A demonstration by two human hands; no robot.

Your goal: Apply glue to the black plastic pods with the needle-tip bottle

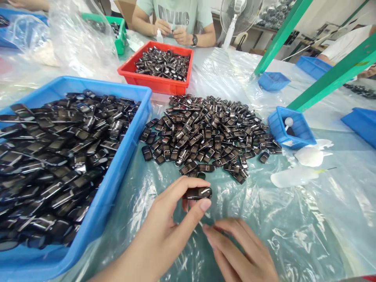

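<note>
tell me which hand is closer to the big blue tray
Left: the left hand, holding a dark piece, is right of the big blue tray; the right hand is farther right, beyond the left hand.

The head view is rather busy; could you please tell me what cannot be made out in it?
In the head view:
Black piece: one end is hidden by the left hand.
Right hand: blurred, so whether it holds anything is unclear.
Large blue tray: cut off by the picture's left edge.
Item held by the person opposite: too small to identify.
</note>
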